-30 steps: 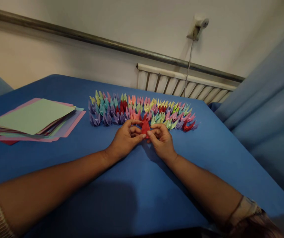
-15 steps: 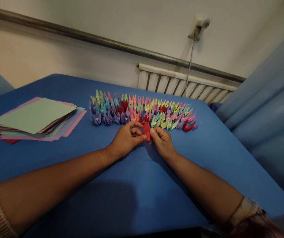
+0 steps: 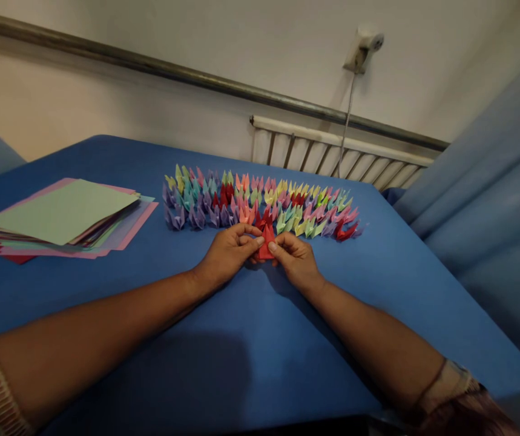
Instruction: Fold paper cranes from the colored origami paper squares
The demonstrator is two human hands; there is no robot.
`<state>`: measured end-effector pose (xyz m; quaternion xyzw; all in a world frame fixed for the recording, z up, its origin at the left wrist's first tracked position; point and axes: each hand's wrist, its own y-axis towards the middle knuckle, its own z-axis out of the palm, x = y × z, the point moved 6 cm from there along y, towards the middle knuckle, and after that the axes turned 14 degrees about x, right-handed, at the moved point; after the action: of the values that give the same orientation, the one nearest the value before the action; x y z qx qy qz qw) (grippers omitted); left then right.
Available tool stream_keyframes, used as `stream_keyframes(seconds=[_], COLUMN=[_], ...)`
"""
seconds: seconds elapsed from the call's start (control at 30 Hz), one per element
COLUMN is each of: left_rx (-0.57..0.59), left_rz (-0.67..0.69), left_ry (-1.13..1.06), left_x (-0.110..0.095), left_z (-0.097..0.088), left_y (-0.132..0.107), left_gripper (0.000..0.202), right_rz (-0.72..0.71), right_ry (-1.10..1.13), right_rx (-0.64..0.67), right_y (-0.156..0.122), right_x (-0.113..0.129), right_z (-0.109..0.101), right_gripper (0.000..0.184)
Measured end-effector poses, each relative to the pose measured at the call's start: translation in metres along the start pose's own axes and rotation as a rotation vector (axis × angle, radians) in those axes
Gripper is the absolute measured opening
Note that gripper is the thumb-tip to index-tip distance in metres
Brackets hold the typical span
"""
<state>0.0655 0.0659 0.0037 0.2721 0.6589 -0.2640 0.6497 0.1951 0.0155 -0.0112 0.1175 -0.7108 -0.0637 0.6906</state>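
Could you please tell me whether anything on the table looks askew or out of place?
Only the paper stack at the left looks askew: its edges are uneven, with a red sheet poking out underneath. Nothing looks spilled.

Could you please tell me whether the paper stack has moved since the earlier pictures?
No, the paper stack shows no shift in any direction against the far edge of the table.

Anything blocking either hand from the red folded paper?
Nothing visible. The left hand and right hand both already grip the red folded paper. The paper cranes stand beyond it, and the paper stack lies well off to the left.
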Motion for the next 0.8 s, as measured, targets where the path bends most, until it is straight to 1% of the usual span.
stream_keyframes(seconds=[0.23,0.37,0.5,0.57,0.67,0.8], left_rx=[0.028,0.056,0.053,0.066,0.1,0.177], left_rz=[0.001,-0.018,-0.049,-0.075,-0.113,-0.135], left_ry=[0.016,0.012,-0.078,-0.161,-0.302,-0.38], left_x=[0.0002,0.0032,0.0052,0.0064,0.0081,0.0078], left_z=[0.0027,0.0052,0.003,0.0022,0.0017,0.0033], left_y=[0.0009,0.0013,0.0004,0.0005,0.0018,0.0028], left_gripper=[0.036,0.026,0.025,0.026,0.027,0.027], right_rz=[-0.016,-0.019,-0.02,-0.017,0.003,0.039], right_ry=[-0.034,-0.084,-0.097,-0.045,0.111,0.212], right_rx=[-0.057,-0.057,-0.028,-0.004,0.029,0.065], right_y=[0.0,-0.0006,-0.001,-0.0001,0.002,0.0043], right_x=[-0.0002,0.0019,0.0072,0.0088,0.0069,0.0018], right_z=[-0.0049,-0.0065,-0.0053,-0.0044,-0.0024,0.0023], right_gripper=[0.028,0.028,0.03,0.033,0.036,0.037])
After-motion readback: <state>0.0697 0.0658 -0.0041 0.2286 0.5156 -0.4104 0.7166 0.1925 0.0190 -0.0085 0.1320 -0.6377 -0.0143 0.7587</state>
